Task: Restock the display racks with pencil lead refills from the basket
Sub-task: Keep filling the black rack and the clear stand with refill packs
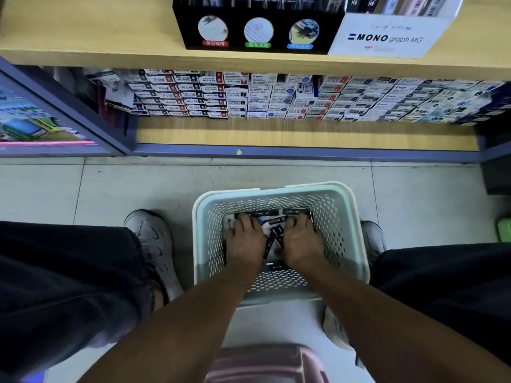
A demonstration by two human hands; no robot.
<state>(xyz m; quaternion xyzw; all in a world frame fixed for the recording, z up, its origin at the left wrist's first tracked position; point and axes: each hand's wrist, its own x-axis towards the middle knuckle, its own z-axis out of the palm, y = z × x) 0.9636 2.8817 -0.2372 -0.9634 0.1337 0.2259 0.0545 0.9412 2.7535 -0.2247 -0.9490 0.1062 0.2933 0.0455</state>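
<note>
Pale floor tiles (132, 186) are lying under the white perforated plastic basket (351, 217), where left hand (244, 244) and right hand (300, 243) are gathering small dark lead-refill packs (273, 233), fingers curled over them, grip unclear, lifting toward the black display rack (257, 31) above likely next.

There is one view only, from a wide-angle camera worn on the person's head, so nothing is shared with a second view. It looks forward and steeply down, past both forearms to the floor (132, 186). The basket (356, 239) sits close below, just under centre, with the left hand (244, 241) and right hand (300, 241) inside it. The shelf unit (304, 134) fills the band toward 12 o'clock, farther off, its edges bowed by the lens. The knees crowd in at 9 and 3 o'clock, very near.
</note>
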